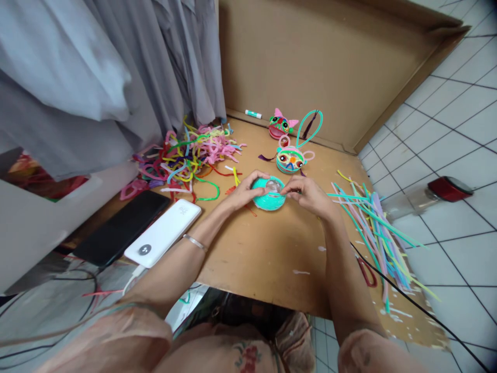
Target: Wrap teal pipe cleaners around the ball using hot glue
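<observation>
Between my hands, just above the brown table, is a round turquoise ball wrapped in pipe cleaner, with a clear bare patch showing at its top. My left hand grips it from the left side, fingers behind and thumb in front. My right hand is closed in a pinch at the ball's right edge, by the rim of the bare patch; a turquoise pipe cleaner shows just right of this hand. Beyond the ball sits a turquoise animal-face ornament with pink ears and a loop.
A pink-eared face ornament and a glue stick lie at the back. Tangled pipe cleaners are piled left, straight ones right, near red-handled scissors. A white power bank, a black phone and a clear red-lidded bottle flank them.
</observation>
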Demonstrator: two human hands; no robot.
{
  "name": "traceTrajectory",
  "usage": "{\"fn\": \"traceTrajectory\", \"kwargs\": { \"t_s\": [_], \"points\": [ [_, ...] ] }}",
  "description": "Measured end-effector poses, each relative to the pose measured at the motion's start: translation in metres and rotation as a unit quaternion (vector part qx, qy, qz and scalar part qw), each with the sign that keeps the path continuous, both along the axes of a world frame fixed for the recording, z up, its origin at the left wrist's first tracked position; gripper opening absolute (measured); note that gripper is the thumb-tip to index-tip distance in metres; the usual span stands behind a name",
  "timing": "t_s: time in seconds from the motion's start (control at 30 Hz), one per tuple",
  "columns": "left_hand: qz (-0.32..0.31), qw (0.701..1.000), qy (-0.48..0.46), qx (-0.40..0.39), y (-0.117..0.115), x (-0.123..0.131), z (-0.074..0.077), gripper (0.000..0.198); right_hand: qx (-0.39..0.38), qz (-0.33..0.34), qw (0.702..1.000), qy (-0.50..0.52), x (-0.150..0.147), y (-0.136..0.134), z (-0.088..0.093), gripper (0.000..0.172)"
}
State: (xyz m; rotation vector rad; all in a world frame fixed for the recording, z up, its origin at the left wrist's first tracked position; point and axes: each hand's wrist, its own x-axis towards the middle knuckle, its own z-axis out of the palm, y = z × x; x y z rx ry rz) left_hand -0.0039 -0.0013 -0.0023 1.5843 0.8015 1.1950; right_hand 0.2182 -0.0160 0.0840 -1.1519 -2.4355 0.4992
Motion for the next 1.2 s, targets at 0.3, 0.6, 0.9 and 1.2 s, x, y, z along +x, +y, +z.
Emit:
{"fn": "traceTrajectory", "kwargs": {
  "t_s": [0.3, 0.6, 0.9, 1.2],
  "points": [
    [-0.011, 1.0, -0.006, 0.001, -0.001, 0.0, 0.002, 0.042, 0.044, -0.011, 0.997, -0.065, -0.01, -0.009, 0.003, 0.03],
    [-0.016, 1.0, -0.004, -0.002, 0.001, 0.001, -0.001, 0.044, 0.06, -0.027, 0.989, -0.134, -0.017, -0.013, 0.009, 0.029],
    [-0.027, 1.0, -0.013, 0.005, 0.002, 0.001, -0.002, 0.047, 0.104, -0.004, 0.984, -0.146, -0.023, -0.02, 0.014, 0.032],
    [-0.024, 1.0, 0.004, 0.012, 0.0, -0.001, 0.0, 0.046, 0.102, -0.001, 0.984, -0.148, -0.024, -0.02, 0.014, 0.029]
  ]
}}
